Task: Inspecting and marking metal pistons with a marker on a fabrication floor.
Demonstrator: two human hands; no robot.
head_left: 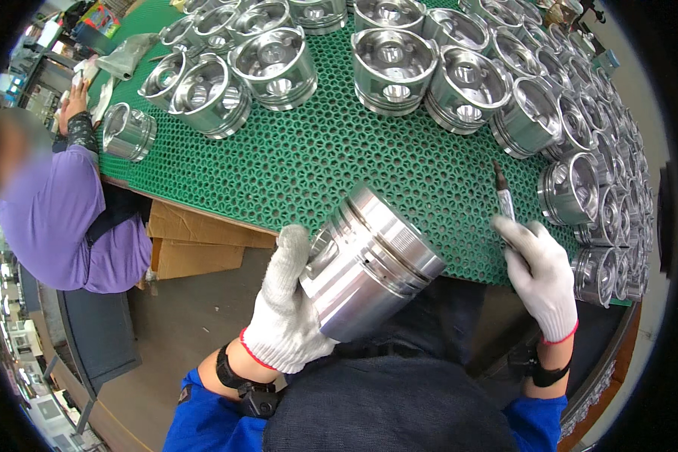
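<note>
My left hand [285,305], in a white knit glove, grips a shiny metal piston [365,279] from below and its left side. The piston is tilted, its ring grooves and crown towards the upper right, just off the near edge of the table. In my gloved right hand [539,271] is a slim hand tool [504,197] with a pale wrapped handle and a dark narrow tip. Its tip points away from me over the green mat, apart from the piston. The exact kind of tool is too small to tell.
A green perforated mat [279,166] covers the table. Rows of pistons [394,71] stand at the back and down the right side; one piston [129,132] stands alone at left. A person in purple [60,211] works at the left edge, above cardboard [196,241].
</note>
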